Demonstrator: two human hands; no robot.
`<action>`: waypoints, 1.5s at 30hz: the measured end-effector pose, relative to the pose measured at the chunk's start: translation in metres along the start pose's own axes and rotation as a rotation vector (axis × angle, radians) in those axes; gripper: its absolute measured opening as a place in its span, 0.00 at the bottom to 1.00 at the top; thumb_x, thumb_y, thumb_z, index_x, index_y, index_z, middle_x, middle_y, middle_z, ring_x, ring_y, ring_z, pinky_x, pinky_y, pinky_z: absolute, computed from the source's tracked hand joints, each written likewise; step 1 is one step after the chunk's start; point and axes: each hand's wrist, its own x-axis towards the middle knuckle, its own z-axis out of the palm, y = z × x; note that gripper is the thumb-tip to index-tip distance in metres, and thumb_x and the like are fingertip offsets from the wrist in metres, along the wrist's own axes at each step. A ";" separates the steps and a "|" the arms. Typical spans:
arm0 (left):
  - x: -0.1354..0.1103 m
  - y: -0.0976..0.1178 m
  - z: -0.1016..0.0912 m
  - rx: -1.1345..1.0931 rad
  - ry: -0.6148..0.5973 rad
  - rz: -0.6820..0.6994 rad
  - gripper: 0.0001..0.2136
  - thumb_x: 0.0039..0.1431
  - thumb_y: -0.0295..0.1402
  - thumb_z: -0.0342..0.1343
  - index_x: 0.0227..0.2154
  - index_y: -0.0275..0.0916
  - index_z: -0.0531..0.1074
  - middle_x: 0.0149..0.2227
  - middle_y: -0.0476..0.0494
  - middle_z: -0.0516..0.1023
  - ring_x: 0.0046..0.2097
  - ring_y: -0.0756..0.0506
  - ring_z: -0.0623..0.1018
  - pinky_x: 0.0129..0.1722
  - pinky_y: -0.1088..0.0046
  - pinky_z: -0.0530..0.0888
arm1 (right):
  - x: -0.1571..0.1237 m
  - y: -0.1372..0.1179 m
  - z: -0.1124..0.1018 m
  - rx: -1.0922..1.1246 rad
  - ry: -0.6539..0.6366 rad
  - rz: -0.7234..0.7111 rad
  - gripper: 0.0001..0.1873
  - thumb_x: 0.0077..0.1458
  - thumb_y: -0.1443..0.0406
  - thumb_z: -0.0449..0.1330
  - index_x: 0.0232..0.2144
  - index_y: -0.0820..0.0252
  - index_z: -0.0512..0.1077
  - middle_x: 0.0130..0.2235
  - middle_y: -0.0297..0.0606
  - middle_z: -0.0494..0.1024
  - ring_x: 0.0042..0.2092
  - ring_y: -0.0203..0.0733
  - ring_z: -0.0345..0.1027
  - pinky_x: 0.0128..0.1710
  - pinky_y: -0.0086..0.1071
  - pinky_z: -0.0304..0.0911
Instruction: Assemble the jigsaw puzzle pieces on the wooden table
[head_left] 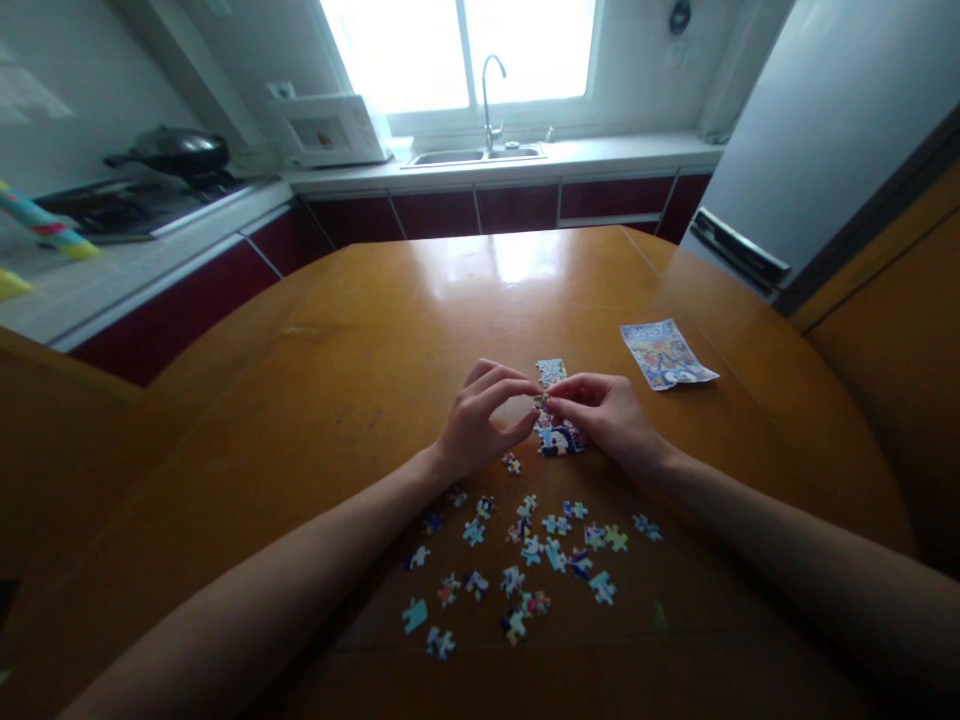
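Note:
Both of my hands meet over the middle of a round wooden table [375,350]. My left hand [480,420] is curled, its thumb and fingers pinched toward a small puzzle piece [539,402]. My right hand [604,412] pinches the same spot from the other side. Under and behind the fingertips lies a joined strip of puzzle pieces [556,410], partly hidden by my right hand. Several loose puzzle pieces [525,560] are scattered on the table nearer to me, between my forearms.
A printed picture card [666,354] lies on the table to the right. Behind the table runs a counter with a sink and tap [487,110], a microwave [330,130] and a wok on a hob [176,155]. A grey fridge [817,140] stands right.

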 end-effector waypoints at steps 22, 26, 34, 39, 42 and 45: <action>0.003 -0.003 0.002 -0.006 0.029 -0.026 0.09 0.58 0.29 0.60 0.42 0.40 0.73 0.38 0.46 0.80 0.42 0.46 0.74 0.44 0.65 0.73 | 0.025 0.021 -0.024 -0.698 0.082 -0.411 0.15 0.61 0.67 0.54 0.48 0.60 0.75 0.48 0.46 0.78 0.52 0.49 0.69 0.53 0.45 0.64; 0.003 -0.007 0.004 0.027 0.049 -0.130 0.12 0.56 0.26 0.61 0.43 0.40 0.73 0.37 0.47 0.79 0.42 0.45 0.74 0.45 0.65 0.72 | 0.035 0.028 -0.029 -0.905 0.009 -0.383 0.22 0.63 0.66 0.51 0.58 0.58 0.68 0.56 0.48 0.74 0.59 0.53 0.62 0.59 0.53 0.54; 0.002 -0.014 0.007 0.050 -0.056 -0.228 0.05 0.56 0.27 0.61 0.35 0.40 0.75 0.37 0.48 0.80 0.42 0.44 0.73 0.46 0.65 0.71 | 0.035 0.030 -0.028 -0.928 -0.041 -0.373 0.22 0.64 0.67 0.50 0.59 0.55 0.67 0.56 0.46 0.74 0.59 0.53 0.63 0.59 0.52 0.52; 0.002 -0.014 0.006 0.032 -0.077 -0.267 0.05 0.55 0.27 0.61 0.35 0.40 0.75 0.37 0.48 0.80 0.42 0.44 0.73 0.45 0.64 0.71 | 0.034 0.029 -0.028 -0.911 -0.042 -0.399 0.22 0.63 0.69 0.50 0.58 0.55 0.68 0.54 0.45 0.76 0.57 0.52 0.64 0.58 0.52 0.53; 0.003 -0.012 0.006 0.023 -0.092 -0.271 0.05 0.55 0.27 0.61 0.35 0.40 0.75 0.38 0.48 0.80 0.42 0.44 0.73 0.46 0.64 0.71 | 0.034 0.029 -0.028 -0.884 -0.029 -0.415 0.21 0.63 0.69 0.50 0.56 0.55 0.70 0.53 0.43 0.77 0.56 0.51 0.66 0.57 0.50 0.56; 0.002 -0.012 0.006 0.007 -0.120 -0.272 0.06 0.55 0.25 0.61 0.36 0.40 0.75 0.38 0.48 0.80 0.42 0.45 0.74 0.46 0.65 0.71 | 0.034 0.029 -0.028 -0.852 -0.007 -0.428 0.21 0.62 0.70 0.50 0.55 0.56 0.71 0.53 0.42 0.77 0.55 0.50 0.66 0.56 0.48 0.58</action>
